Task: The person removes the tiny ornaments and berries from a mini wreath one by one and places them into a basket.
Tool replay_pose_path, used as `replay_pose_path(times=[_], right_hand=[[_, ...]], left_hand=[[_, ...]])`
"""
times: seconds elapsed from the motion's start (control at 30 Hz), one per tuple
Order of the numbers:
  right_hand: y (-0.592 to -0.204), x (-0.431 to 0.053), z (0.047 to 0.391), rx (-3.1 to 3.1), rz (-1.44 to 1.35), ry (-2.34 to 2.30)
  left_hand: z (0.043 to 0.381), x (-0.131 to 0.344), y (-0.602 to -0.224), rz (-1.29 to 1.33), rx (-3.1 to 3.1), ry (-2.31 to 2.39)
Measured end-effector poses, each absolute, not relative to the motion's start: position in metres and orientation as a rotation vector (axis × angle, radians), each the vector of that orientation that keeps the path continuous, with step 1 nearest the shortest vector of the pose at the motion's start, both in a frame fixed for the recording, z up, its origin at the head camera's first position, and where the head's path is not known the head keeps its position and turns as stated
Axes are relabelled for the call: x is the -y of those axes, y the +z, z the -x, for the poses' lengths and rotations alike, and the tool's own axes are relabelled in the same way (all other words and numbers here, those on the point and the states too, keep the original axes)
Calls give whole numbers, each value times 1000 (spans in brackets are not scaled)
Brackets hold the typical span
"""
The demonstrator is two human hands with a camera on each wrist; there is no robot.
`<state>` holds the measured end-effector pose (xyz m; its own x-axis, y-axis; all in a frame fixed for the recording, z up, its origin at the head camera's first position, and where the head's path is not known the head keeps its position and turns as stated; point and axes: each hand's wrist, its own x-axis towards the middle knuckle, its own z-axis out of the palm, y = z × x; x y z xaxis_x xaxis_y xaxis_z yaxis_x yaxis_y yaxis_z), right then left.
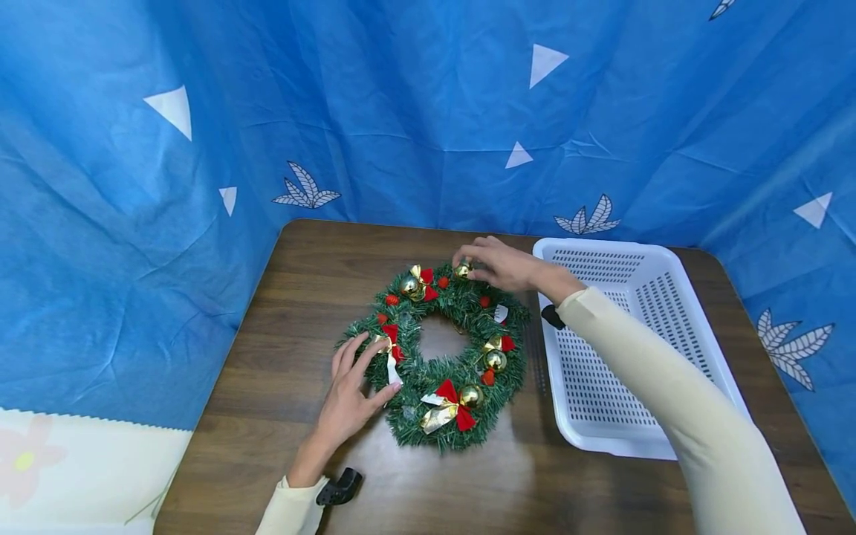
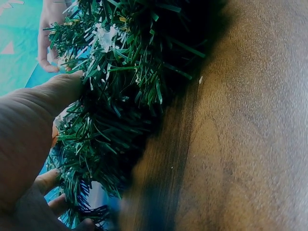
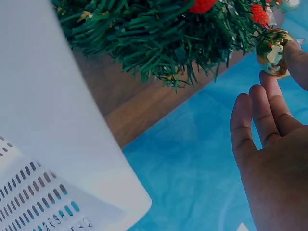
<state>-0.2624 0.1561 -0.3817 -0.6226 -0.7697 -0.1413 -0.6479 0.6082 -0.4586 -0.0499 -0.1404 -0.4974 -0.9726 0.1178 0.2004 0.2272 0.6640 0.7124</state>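
Observation:
A green Christmas wreath [image 1: 498,390] lies on the wooden table, trimmed with gold balls, red berries and red, gold and white bows. At its far side, my right hand [image 1: 501,265] pinches a shiny gold ball ornament [image 3: 273,52] between thumb and fingers. The other fingers [image 3: 262,110] of that hand stay off the ball. My left hand [image 1: 349,394] grips the wreath's left side, its thumb [image 2: 62,91] pressing the greenery near a white ribbon end [image 1: 393,369]. The left fingers lie over the outer left edge, beside a red and gold bow [image 1: 393,342].
A white plastic basket [image 1: 558,405] with slotted walls stands right of the wreath, under my right forearm. The brown table [image 1: 267,342] ends at a blue curtain [image 1: 414,111] behind and at the sides. A pale floral cloth [image 1: 80,468] hangs at the lower left.

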Motion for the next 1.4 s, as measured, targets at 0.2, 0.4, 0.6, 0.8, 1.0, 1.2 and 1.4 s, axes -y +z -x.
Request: replay_pose_path(times=[0.2,0.4,0.6,0.8,1.0,1.2,1.4], right_hand=[[-377,-163,261,-2532,1156,-556],[-370,-173,260,-2543,1155,-626],[-366,-185,260,-2561,1120,-663],[-368,-198,258,-2573,1077,-677],[-368,-210,256,-2577,1086,-703],[-364,-222,254,-2595,1065,-714],[-363,-238,251,-2618,1007,-719]], left_hand=[[50,140,-498,293,2737,-1207],[50,140,-498,293,2729,-1206],[51,140,-499,291,2730,-1202],[51,140,-499,295,2727,-1205],[51,140,-500,302,2717,-1208],[51,141,-499,303,2711,-1210],[50,141,-499,301,2720,-1208]])
